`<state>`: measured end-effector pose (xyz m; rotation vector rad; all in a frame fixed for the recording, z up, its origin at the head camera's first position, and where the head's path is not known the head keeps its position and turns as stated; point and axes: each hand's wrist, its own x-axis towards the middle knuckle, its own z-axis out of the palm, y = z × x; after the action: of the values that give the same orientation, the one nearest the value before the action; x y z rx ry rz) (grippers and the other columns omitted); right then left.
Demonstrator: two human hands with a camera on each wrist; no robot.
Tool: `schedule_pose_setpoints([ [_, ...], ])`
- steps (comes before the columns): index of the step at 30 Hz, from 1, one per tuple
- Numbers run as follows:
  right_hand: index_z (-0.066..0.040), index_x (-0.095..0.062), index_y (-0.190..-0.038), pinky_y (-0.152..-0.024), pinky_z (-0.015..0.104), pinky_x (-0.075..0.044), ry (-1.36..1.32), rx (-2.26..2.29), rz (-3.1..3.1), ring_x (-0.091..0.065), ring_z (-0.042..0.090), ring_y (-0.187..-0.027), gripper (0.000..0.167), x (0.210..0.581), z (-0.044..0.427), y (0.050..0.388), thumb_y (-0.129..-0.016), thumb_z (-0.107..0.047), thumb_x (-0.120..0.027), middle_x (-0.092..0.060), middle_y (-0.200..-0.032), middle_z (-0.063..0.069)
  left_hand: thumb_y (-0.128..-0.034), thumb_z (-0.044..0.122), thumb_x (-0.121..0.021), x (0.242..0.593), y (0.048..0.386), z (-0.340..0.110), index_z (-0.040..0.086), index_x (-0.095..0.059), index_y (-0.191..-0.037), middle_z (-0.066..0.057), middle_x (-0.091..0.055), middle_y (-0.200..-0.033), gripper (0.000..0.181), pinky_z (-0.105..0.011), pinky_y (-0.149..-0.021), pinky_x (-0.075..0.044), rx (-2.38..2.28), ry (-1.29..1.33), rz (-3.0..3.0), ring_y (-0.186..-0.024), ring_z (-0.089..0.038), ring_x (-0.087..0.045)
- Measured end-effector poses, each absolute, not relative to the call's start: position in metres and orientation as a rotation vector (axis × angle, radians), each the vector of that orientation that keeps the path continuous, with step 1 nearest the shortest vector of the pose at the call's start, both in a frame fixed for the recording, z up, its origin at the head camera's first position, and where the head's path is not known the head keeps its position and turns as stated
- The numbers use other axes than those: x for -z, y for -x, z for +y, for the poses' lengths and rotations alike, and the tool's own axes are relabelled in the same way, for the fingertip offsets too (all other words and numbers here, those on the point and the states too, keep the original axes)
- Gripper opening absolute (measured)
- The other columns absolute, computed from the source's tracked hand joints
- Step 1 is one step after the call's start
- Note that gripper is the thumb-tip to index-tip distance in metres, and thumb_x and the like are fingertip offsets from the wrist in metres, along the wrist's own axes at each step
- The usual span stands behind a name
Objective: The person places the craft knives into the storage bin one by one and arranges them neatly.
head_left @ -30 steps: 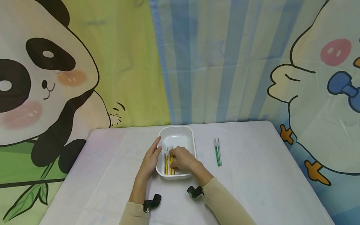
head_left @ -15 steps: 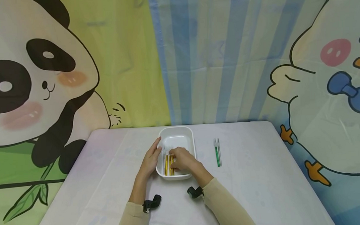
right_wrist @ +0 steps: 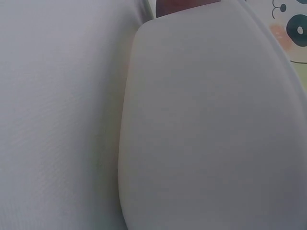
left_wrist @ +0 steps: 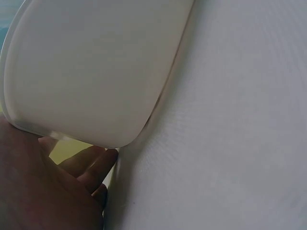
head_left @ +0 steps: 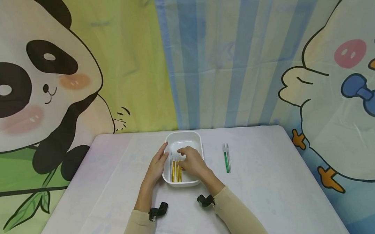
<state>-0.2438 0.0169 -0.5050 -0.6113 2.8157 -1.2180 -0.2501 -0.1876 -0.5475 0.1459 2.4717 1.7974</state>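
My left hand [head_left: 156,168] rests against the left side of a white tray [head_left: 199,144], its fingers fairly straight. In the left wrist view, the fingers of that hand [left_wrist: 98,170] touch the tray's outer wall [left_wrist: 96,72]. Several slim pen-like sticks [head_left: 173,173], gold and silver with clear tips, lie side by side at the tray's near left. Just over their right end hovers my right hand [head_left: 192,162], thumb and forefinger apart, with nothing visible between them. It hides part of the tray floor. The right wrist view shows mostly the tray's outer wall [right_wrist: 211,120].
Two similar slim sticks, one green [head_left: 226,162] and one silver [head_left: 229,160], lie on the white tablecloth [head_left: 266,183] right of the tray. Patterned curtains [head_left: 210,60] stand behind the table. Black wrist cameras [head_left: 158,210] jut out from both wrists.
My right hand has lifted off the gold sticks and shifted slightly up and right, its fingers spreading. The left hand and the tray have stayed in place.
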Motion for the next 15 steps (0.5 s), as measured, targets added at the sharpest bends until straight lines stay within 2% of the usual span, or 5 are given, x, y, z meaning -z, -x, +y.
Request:
schedule_pose_setpoints([
  [4, -0.006, -0.052, -0.151, -0.065, 0.024, -0.061, 0.580, 1.455, 2.757, -0.075, 0.015, -0.077, 0.068, 0.5042, 0.0190, 0.2420, -0.089, -0.006, -0.081, -0.060, -0.133, 0.019, -0.1128, 0.034, -0.043, 0.5486, 0.2479, -0.1869, 0.031, -0.034, -0.164, 0.002, -0.028, -0.172, 0.052, -0.050, -0.133, -0.011, -1.836, -0.169, 2.486, -0.162, -0.023, -0.017],
  [7, -0.006, -0.048, -0.155, -0.079, 0.036, -0.065, 0.610, 1.554, 2.776, -0.076, 0.023, -0.093, 0.074, 0.5039, 0.0205, 0.2412, -0.089, -0.008, -0.082, -0.055, -0.143, 0.020, -0.1120, 0.037, -0.044, 0.5490, 0.2464, -0.1861, 0.034, -0.037, -0.162, 0.003, -0.031, -0.171, 0.051, -0.053, -0.133, -0.012, -1.855, -0.173, 2.503, -0.161, -0.024, -0.019],
  [11, -0.005, -0.047, -0.155, -0.100, 0.054, -0.057, 0.626, 1.638, 2.799, -0.075, 0.032, -0.106, 0.074, 0.5051, 0.0223, 0.2420, -0.090, -0.010, -0.082, -0.052, -0.148, 0.018, -0.1114, 0.037, -0.045, 0.5495, 0.2460, -0.1853, 0.036, -0.038, -0.161, 0.004, -0.032, -0.170, 0.050, -0.054, -0.132, -0.014, -1.861, -0.167, 2.514, -0.161, -0.025, -0.021],
  [15, -0.005, -0.046, -0.156, -0.100, 0.058, -0.056, 0.629, 1.710, 2.781, -0.074, 0.036, -0.108, 0.075, 0.5056, 0.0237, 0.2430, -0.090, -0.011, -0.082, -0.051, -0.150, 0.020, -0.1118, 0.036, -0.044, 0.5497, 0.2464, -0.1849, 0.038, -0.037, -0.161, 0.004, -0.031, -0.171, 0.050, -0.055, -0.132, -0.014, -1.847, -0.155, 2.516, -0.161, -0.026, -0.020],
])
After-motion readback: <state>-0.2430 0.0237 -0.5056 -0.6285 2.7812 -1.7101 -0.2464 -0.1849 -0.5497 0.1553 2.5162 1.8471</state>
